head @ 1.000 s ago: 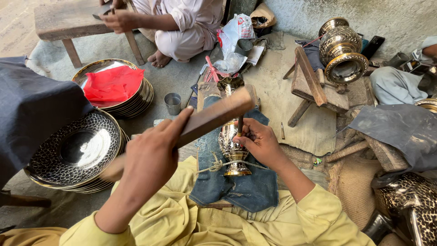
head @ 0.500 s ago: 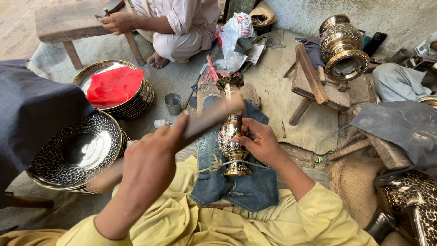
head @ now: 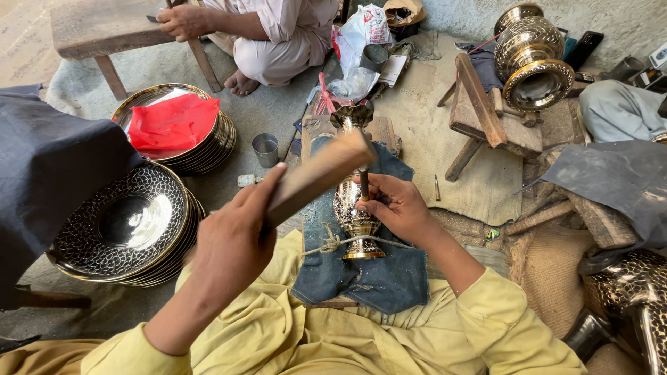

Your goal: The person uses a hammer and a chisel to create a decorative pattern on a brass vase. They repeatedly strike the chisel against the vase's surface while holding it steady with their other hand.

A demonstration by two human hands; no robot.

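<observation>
My left hand (head: 233, 239) grips a flat wooden stick (head: 321, 175) raised over the work. My right hand (head: 394, 206) holds a thin dark metal chisel (head: 363, 182) upright against an engraved brass vase (head: 356, 208). The vase lies on its side on a blue denim cloth (head: 368, 274) across my lap, tied down with a cord (head: 332, 243). Its flared mouth (head: 351, 114) points away from me.
A stack of engraved black plates (head: 121, 226) lies at my left, with more plates under a red cloth (head: 170, 125) beyond. A small metal cup (head: 265, 150) stands near them. Another person (head: 267, 31) sits at a wooden bench ahead. A large brass vase (head: 531, 55) rests back right.
The wooden stick has swung, going down toward the chisel and up again. My right hand and the vase have stayed in place.
</observation>
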